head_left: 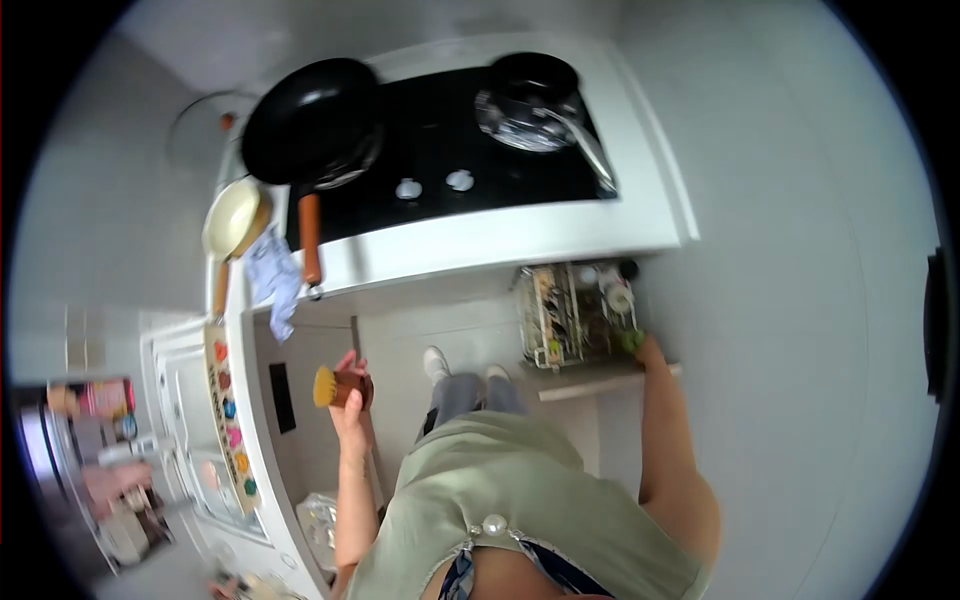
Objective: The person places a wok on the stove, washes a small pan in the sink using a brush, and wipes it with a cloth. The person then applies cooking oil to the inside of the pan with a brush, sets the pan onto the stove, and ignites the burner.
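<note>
My left hand (350,388) is closed around a short brown cylinder with a yellow end (325,387), held sideways beside the left counter. Its exact kind is not clear. On the other side, my right hand (649,352) reaches down into an open pull-out drawer (565,387) below the counter. It is at a small green thing (632,340) near the drawer's right side; blur hides the fingers, so whether they grip it cannot be told. Inside the drawer, a wire rack (553,318) holds several small items, and a pale round-topped container (619,297) stands to its right.
A black wok (315,120) and a small black pot (533,78) sit on the black cooktop (430,130). The wok's wooden handle (310,240) sticks out over the counter's front edge. A cream pan (234,220) and a blue cloth (272,270) lie at the left corner.
</note>
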`<state>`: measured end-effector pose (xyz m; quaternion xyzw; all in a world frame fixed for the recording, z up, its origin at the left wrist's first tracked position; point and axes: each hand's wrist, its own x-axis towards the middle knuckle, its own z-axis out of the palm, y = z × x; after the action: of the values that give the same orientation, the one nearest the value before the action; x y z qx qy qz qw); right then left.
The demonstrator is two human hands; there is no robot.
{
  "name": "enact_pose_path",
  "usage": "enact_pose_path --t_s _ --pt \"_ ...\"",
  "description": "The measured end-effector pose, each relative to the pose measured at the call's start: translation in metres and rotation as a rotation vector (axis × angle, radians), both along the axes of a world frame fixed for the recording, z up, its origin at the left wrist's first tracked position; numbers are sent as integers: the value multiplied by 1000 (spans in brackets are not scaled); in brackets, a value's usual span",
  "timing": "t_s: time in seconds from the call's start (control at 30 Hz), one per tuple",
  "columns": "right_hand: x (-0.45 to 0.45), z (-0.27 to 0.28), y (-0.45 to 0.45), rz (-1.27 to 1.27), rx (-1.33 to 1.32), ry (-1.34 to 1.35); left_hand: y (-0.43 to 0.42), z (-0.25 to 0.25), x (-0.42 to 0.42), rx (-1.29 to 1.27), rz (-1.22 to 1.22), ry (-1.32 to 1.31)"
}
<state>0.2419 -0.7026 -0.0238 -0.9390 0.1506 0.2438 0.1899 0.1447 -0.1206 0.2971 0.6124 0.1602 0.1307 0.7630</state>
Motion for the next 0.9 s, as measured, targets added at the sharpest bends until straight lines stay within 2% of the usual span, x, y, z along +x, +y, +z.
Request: enact_pose_path --t_s 0.03,0.07,0.1,0.17,0.23,0.33,0.37,0.43,0.53,0.6,0.67,0.73,0.83,0.87,0.9 --pt "0 3 3 -49 15 -10 6 9 5 -28 25 24" --pt "3 -13 -7 -85 -60 110 17 14 10 -5 46 20" --pt "7 -26 -14 -22 -53 125 27 17 17 16 59 17" --pt "5 14 -3 83 -22 153 41 20 34 17 110 -41" --pt "6 23 11 -45 94 10 57 22 53 -40 62 -63" --pt "7 13 10 -247 496 -236 69 28 86 -150 20 -80" --pt "10 28 19 -259 594 -340 75 23 97 -145 -2 -94" --pt "5 86 37 -279 790 -550 81 25 116 -134 -67 -82" --pt "27 195 72 -272 691 -664 89 12 133 -387 -180 -111" --pt "53 289 127 -354 688 -717 97 8 138 -512 -244 -93" --pt "89 361 175 -288 687 -836 106 -3 144 -680 -279 -99" --pt "130 420 228 -251 726 -919 115 -4 147 -655 -352 -110" --pt "190 509 329 -16 756 -1008 130 6 144 -597 -337 -18" --pt "215 528 363 165 675 -1159 137 9 144 -608 -345 -4" --pt "239 545 392 214 584 -1176 144 11 143 -617 -352 9"
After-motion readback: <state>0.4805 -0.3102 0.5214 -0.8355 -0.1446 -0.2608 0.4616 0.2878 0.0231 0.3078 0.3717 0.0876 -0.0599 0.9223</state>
